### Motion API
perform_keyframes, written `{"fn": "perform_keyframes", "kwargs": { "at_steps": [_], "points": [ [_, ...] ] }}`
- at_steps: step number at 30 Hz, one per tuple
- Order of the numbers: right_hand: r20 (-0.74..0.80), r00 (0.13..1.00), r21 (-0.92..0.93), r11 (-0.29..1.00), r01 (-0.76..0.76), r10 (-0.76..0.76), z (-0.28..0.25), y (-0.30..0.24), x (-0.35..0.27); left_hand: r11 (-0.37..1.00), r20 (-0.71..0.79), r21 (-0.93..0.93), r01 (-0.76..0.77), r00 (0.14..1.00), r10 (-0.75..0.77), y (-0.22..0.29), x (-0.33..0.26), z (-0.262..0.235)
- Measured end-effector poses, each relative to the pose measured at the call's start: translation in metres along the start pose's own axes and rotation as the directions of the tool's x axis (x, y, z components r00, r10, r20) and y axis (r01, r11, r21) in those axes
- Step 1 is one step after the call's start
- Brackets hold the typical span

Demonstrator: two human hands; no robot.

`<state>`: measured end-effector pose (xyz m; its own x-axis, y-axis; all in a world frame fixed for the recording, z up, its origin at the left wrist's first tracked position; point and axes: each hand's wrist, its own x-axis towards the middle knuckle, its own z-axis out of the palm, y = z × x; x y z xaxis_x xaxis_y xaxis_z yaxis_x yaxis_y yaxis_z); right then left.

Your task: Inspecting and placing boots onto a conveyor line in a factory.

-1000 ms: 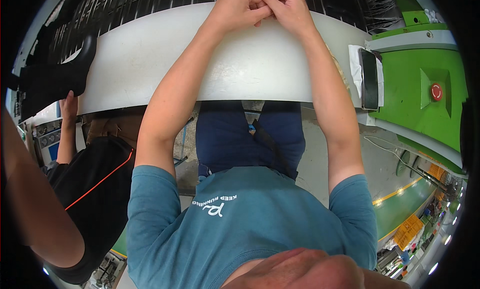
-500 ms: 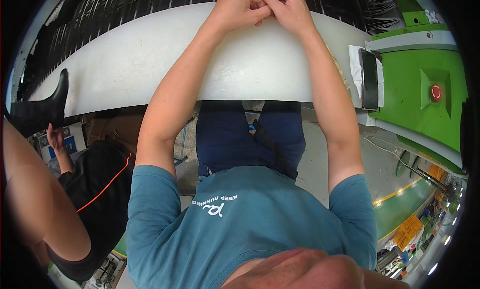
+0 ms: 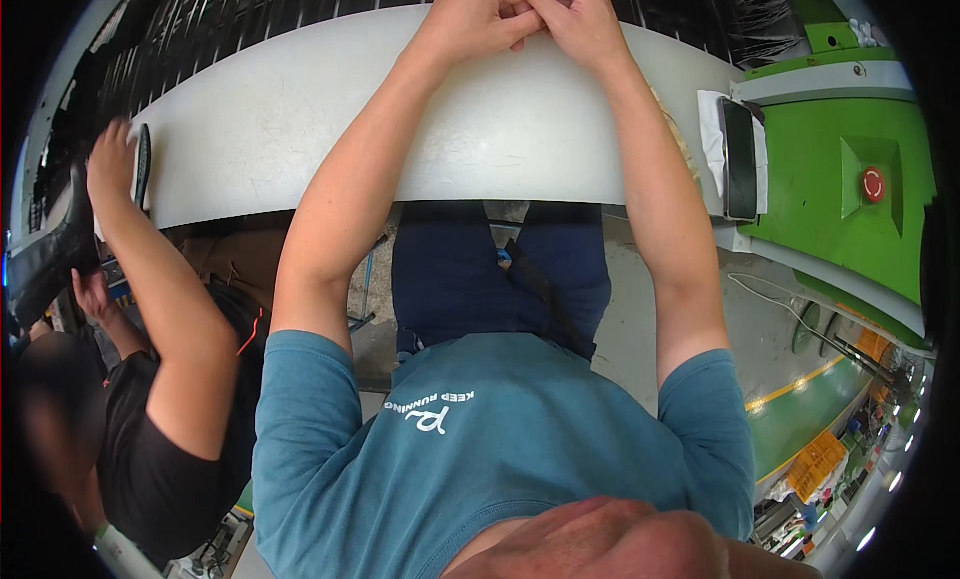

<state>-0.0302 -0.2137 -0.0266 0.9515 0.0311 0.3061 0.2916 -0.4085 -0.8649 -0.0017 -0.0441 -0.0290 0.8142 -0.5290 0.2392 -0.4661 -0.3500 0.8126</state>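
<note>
My left hand [image 3: 480, 21] and my right hand [image 3: 580, 21] rest together over the far edge of the white work table [image 3: 520, 144]. Their fingers are bent and touch, the left thumb lying against the right hand. Some fingertips run up to the picture's top edge, and nothing shows between them. Both forearms reach across the table. Beneath my right forearm, a beige strip-like thing [image 3: 668, 124] is mostly hidden.
At the left, a co-worker holds a black boot [image 3: 55, 249] beside a thin black sole-shaped piece [image 3: 143, 164]. Slatted black machinery [image 3: 300, 4] runs behind the table. On the right, a phone [image 3: 738, 159] lies on white paper by a green machine [image 3: 820, 169] with a red button [image 3: 873, 185].
My hands have stayed still. The co-worker's arm has swung up to the table's left end, and the black boot has shifted left and down. The sole-shaped piece now shows by that person's hand.
</note>
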Motion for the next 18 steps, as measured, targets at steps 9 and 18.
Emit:
{"fn": "perform_keyframes", "kwargs": {
  "at_steps": [9,18],
  "points": [
    [0.045,0.999,0.021,0.999,-0.029,0.028,-0.003,-0.002,0.0,0.999,0.026,-0.011,0.04,0.999,-0.04,0.003,-0.002,-0.001],
    [0.02,1.0,0.07,0.997,-0.014,0.013,-0.001,0.003,0.0,1.0,-0.031,-0.01,0.003,1.0,-0.003,0.006,-0.001,-0.001]
  ]
}}
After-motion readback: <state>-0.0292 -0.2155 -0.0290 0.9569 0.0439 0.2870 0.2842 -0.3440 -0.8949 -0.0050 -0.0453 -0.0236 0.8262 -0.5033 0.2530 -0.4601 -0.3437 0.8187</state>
